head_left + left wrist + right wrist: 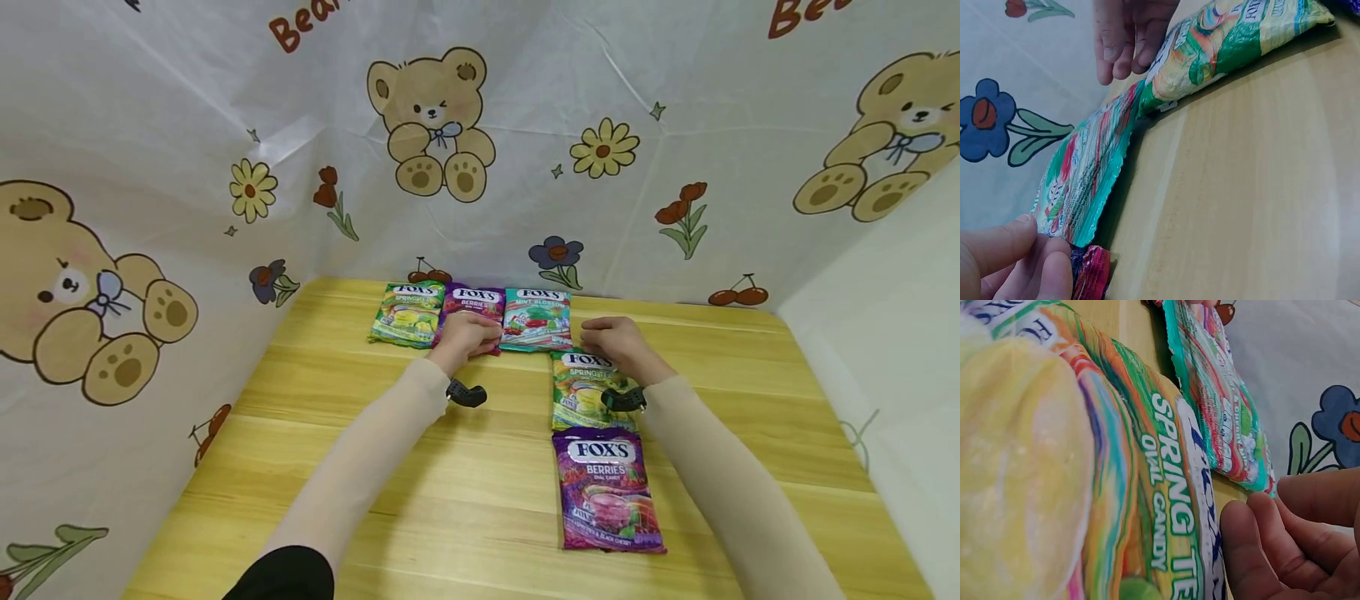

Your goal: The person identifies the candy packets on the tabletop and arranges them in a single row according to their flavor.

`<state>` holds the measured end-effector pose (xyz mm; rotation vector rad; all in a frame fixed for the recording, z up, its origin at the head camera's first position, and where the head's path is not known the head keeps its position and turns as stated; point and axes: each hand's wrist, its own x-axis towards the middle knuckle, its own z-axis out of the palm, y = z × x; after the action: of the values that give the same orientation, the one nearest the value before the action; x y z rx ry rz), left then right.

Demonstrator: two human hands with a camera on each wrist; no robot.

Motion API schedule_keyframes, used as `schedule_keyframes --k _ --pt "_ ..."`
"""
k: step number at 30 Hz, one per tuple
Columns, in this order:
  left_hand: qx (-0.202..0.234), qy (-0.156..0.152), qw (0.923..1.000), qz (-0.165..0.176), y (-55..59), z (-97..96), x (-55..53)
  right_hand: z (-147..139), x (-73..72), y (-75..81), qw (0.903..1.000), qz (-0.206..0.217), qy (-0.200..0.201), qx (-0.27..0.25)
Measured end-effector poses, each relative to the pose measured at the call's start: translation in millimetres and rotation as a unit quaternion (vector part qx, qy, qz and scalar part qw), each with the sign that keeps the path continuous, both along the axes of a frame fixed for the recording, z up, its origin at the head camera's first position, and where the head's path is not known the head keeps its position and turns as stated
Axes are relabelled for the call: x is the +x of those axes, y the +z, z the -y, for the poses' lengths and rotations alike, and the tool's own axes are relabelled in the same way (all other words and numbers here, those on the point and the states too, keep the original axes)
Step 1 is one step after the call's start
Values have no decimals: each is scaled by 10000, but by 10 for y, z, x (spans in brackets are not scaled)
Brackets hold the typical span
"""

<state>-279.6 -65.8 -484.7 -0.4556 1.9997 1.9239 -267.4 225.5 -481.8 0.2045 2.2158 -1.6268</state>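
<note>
A teal rectangular plastic candy bag lies at the far side of the yellow wood-grain table, left edge pinched by the left hand; the right hand, loosely bent, holds nothing just beside it. Likely light, soft, slippery: best gripped by its flat edges.

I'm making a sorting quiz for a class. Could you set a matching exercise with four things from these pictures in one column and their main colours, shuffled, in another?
Things:
1. Mint Blossom bag
2. Berries bags
3. Spring Tea bags
4. Wrist straps

Colours:
A. Black
B. Yellow and green
C. Teal
D. Purple

Right pairs: 1-C, 2-D, 3-B, 4-A
</note>
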Motion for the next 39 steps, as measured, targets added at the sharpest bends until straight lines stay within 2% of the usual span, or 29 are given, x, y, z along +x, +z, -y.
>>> schedule_keyframes --k 8,12,16,19,25,31,39 --pt "440 -112 9988 193 -55 -2 132 -124 215 66 9997 48 201 112" --pt "646 -194 9974 250 -77 -20 231 -138 322 96 9996 73 271 67" --pt "809 -518 9951 245 -76 -72 362 -166 438 97 9994 0 350 38" --pt "832 -910 9921 247 -78 -127 485 -185 544 90 9995 -30 328 28" --pt "822 -1611 9823 496 -167 -216 669 -250 738 45 9994 -39 294 -154" --pt "935 -1868 9763 558 -191 -333 786 -385 888 6 9997 -68 81 -222" --pt "1107 -1948 9723 660 -253 -512 875 -523 977 -78 9998 -35 -185 -91"
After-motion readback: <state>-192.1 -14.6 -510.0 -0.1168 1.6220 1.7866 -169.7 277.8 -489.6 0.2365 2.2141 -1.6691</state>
